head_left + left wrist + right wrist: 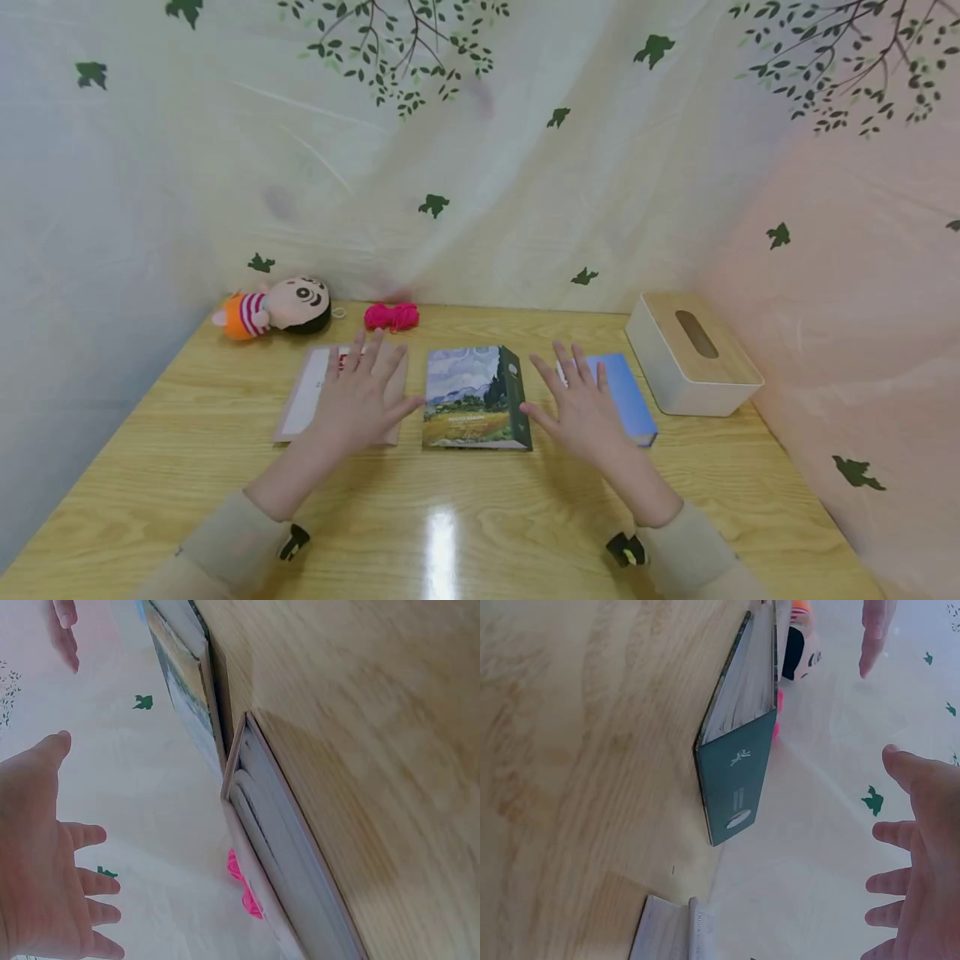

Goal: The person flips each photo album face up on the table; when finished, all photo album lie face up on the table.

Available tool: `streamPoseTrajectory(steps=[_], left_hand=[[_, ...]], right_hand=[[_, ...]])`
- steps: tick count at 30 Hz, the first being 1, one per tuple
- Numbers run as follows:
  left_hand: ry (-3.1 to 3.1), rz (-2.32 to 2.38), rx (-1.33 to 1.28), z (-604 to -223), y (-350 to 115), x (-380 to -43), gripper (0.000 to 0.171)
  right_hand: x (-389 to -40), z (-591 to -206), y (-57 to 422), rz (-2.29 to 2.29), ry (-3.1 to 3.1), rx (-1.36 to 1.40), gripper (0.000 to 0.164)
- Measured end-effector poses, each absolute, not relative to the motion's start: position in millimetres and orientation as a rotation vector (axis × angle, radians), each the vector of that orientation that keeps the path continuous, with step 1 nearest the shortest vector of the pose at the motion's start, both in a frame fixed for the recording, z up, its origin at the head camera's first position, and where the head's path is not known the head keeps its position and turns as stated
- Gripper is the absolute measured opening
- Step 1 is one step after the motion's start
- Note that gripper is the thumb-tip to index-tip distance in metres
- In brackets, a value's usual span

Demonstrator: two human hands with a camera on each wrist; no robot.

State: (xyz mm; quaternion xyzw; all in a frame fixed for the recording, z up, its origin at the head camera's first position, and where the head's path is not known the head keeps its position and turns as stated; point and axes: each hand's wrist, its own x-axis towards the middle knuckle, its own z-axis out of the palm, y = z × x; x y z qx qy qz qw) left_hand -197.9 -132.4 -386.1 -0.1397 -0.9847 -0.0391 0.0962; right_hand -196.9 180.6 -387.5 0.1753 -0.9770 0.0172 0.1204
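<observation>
My left hand (358, 404) is held over the pale pink book (292, 425) on the left, fingers spread and nothing in them. Over the left part of the blue book (626, 396), my right hand (588, 417) has its fingers spread too. Between them lies a thick album (465, 400) with a painted landscape cover and a dark green spine (735, 780). The left wrist view shows the left hand (45, 862) raised above the level of the pink book (289, 877), whose page edges face the camera. In the right wrist view the right hand (934, 847) is likewise raised and holds nothing.
At the back left lies a plush doll (277, 308) in orange and stripes, beside a skein of pink yarn (392, 317). A white tissue box (693, 358) with a wooden lid stands at the right. Behind the wooden table (375, 517) hangs a leaf-patterned curtain (510, 167).
</observation>
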Motion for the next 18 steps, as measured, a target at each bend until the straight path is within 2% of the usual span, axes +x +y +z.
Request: streamPoseTrajectory(steps=[18], left_hand=[[-2.812,-0.183,-0.417,-363.0,-172.7,-213.1,0.084]], right_hand=[[-207.3,-348.3,156.9,0.070,-2.784,0.615,0.072]])
